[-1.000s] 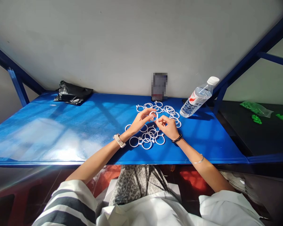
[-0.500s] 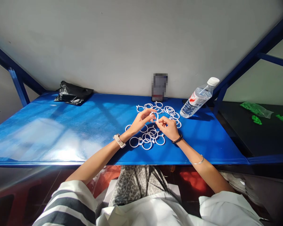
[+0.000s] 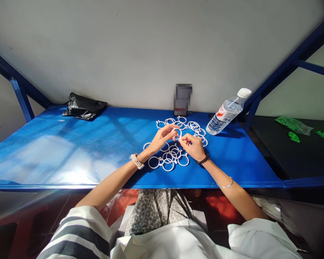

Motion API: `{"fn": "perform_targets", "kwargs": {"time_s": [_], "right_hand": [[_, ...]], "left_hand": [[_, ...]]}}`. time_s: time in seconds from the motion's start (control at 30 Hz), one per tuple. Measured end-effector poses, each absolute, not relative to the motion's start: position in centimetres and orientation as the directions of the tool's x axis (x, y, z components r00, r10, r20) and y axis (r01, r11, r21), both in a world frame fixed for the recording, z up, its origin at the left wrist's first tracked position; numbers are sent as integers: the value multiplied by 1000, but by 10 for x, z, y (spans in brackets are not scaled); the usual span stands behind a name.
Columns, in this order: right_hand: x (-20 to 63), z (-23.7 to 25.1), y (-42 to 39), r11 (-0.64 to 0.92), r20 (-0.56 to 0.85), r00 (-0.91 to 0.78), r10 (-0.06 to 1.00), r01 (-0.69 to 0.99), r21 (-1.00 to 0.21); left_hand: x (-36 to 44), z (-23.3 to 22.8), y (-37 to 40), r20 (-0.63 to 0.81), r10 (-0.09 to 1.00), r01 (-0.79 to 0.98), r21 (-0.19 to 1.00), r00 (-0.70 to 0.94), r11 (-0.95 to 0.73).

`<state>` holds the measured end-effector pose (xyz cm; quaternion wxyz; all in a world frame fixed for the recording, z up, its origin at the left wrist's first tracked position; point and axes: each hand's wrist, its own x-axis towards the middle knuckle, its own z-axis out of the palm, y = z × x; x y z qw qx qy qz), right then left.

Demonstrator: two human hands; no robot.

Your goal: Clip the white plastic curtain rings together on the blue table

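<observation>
Above the blue tabletop [image 3: 102, 144], my left hand [image 3: 162, 138] grips a white curtain ring [image 3: 181, 133] between thumb and fingers. My right hand [image 3: 193, 146] pinches the same ring at its lower right edge, where the small eyelet seems to be; the fingertips partly cover it. Several more white rings [image 3: 168, 165] with small eyelets lie in an overlapping cluster just in front of my hands. Another loose group of rings [image 3: 193, 126] is spread behind them, partly hidden by my fingers.
A water bottle [image 3: 226, 113] stands right of the rings, appearing tilted. Against the wall leans a blurred phone [image 3: 182, 100]. At the back left lies a black plastic bag [image 3: 84, 107]. Blue frame bars [image 3: 288, 72] flank the table; green items [image 3: 293, 136] lie on a dark surface at right.
</observation>
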<state>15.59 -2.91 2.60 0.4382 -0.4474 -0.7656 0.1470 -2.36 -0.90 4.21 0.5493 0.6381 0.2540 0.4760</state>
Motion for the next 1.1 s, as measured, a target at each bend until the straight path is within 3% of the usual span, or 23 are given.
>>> {"fn": "perform_targets", "kwargs": {"time_s": [1.1], "right_hand": [[156, 27, -31, 606, 596, -240, 766, 580, -544]], "left_hand": [[-24, 41, -9, 334, 847, -206, 940, 413, -270]]}}
